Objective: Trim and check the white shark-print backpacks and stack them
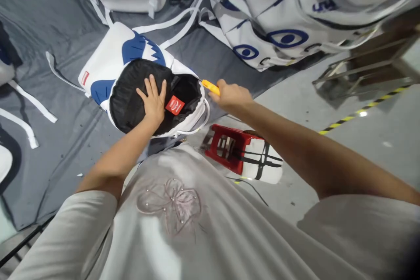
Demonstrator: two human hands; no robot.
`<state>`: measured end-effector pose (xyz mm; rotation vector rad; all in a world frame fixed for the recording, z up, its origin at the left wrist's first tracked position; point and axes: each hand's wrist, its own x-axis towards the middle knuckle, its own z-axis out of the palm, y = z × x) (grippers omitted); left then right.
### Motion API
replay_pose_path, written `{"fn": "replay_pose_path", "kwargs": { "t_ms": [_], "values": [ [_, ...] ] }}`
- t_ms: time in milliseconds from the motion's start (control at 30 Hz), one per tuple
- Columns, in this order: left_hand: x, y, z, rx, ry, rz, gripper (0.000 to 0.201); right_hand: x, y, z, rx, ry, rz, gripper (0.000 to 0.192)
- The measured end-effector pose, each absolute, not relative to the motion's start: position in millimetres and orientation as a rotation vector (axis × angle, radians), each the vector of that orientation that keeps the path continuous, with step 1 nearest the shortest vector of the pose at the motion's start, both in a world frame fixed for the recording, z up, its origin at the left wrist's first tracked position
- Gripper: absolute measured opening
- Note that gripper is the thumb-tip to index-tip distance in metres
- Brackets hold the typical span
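A white backpack [108,59] with blue shark-like markings lies on a grey sheet, its black lining [131,92] turned up and showing a red label [174,105]. My left hand [152,100] rests flat on the black lining, fingers spread. My right hand [231,95] is closed around a small yellow-handled tool [210,87], whose tip touches the bag's rim at the right side of the opening.
A heap of similar white and blue bags [295,13] with loose white straps fills the back. A red stool [234,148] with a white wrapped part lies tipped on the concrete floor. A metal frame [364,70] and yellow-black floor tape [361,111] are at right.
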<state>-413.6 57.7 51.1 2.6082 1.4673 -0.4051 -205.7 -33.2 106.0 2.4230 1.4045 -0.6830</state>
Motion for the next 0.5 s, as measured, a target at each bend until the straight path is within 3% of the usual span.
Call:
{"fn": "replay_pose_path", "kwargs": {
  "t_ms": [100,167,367,500],
  "values": [
    [-400.1,59.2,56.7,2.606,1.515,-0.503,0.077,-184.9,-19.5,97.4,2.47,1.562,-0.687,0.05],
    [-399.2,66.5,68.8,2.642,1.479,-0.628,0.082,-171.9,-4.6,95.4,2.535,1.603,-0.755,0.048],
    [-401.8,102.7,127.5,2.635,1.409,-0.896,0.096,-138.4,39.3,108.8,2.564,1.412,-1.559,0.044],
    [-395.7,116.1,140.0,2.572,1.462,-0.902,0.093,-133.2,60.6,120.5,2.526,1.431,-1.512,0.043]
  ]
}}
